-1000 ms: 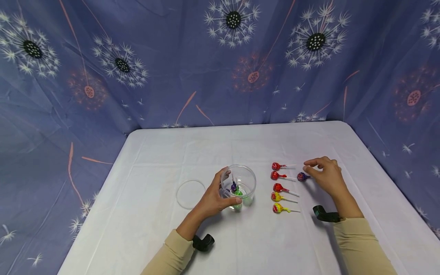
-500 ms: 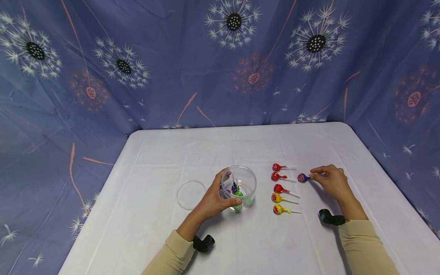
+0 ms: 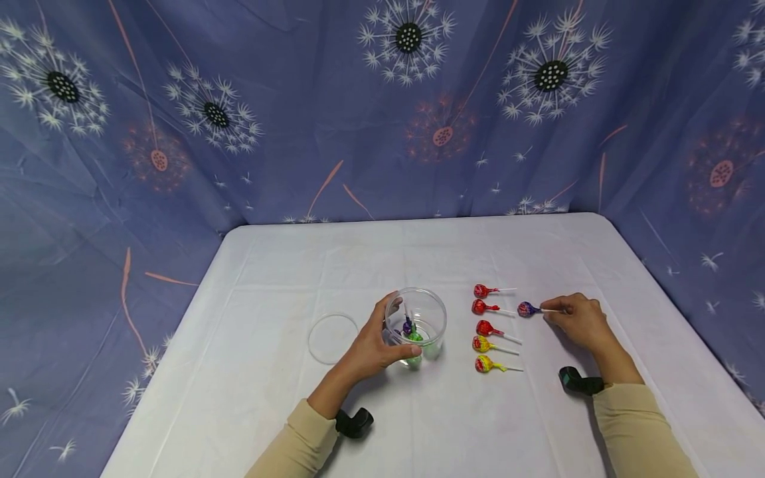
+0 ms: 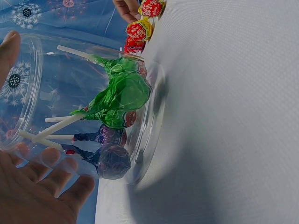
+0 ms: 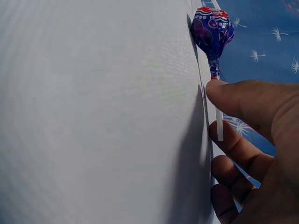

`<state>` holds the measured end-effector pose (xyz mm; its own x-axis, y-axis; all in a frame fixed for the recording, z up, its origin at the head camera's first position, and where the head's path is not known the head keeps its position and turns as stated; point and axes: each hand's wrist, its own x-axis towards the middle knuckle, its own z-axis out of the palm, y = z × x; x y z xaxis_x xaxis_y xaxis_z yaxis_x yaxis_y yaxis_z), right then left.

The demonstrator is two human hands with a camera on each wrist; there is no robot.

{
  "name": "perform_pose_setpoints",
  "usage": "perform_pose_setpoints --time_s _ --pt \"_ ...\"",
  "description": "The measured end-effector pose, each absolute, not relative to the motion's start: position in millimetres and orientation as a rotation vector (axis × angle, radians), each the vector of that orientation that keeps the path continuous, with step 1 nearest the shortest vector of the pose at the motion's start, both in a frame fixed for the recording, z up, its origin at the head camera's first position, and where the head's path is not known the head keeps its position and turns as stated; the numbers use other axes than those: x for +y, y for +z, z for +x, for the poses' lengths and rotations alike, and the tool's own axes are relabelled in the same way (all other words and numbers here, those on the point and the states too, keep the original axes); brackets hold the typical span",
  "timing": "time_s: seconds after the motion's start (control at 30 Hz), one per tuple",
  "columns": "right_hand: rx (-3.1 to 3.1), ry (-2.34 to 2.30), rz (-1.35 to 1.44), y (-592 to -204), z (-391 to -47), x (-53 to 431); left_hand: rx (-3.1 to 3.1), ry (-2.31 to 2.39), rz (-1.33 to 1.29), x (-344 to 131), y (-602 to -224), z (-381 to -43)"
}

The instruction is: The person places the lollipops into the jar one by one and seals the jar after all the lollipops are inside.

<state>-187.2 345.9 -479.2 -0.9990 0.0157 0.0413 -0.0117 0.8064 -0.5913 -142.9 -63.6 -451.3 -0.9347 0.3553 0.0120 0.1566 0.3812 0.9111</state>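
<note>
My left hand (image 3: 369, 346) holds a clear plastic jar (image 3: 436, 320) around its side, thumb in front. The jar's mouth is uncovered. Green lollipops (image 4: 126, 91) and purple lollipops (image 4: 114, 163) stand inside it, sticks upward, plain in the left wrist view. Over on the right, my right hand (image 3: 581, 323) pinches the white stick of a purple lollipop (image 5: 214, 32) between thumb and index finger. That lollipop is low at the tabletop, its wrapped head pointing left. The right wrist view shows the thumb (image 5: 243, 98) across the stick, its lower end sticking out below.
Between the hands lies a column of lollipops: red ones (image 3: 481, 307) at the back and two yellow ones (image 3: 483, 363) in front, sticks to the right. A clear ring-shaped lid (image 3: 309, 337) lies left of the jar. White cloth (image 3: 269, 265) covers the table; patterned blue curtains surround it.
My right hand has moved right and slightly toward me, from above the purple lollipop to its stick, and pinches it. The left hand and jar stay in place.
</note>
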Motion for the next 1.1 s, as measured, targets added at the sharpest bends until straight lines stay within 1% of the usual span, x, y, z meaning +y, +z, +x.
perform_pose_setpoints --time_s 0.33,1.1 --pt "-2.9 0.942 -0.002 -485 -185 347 2.434 1.592 0.463 -63 -452 -143" --pt "-2.805 0.97 0.021 -475 -176 343 2.452 1.584 0.472 -64 -450 -142"
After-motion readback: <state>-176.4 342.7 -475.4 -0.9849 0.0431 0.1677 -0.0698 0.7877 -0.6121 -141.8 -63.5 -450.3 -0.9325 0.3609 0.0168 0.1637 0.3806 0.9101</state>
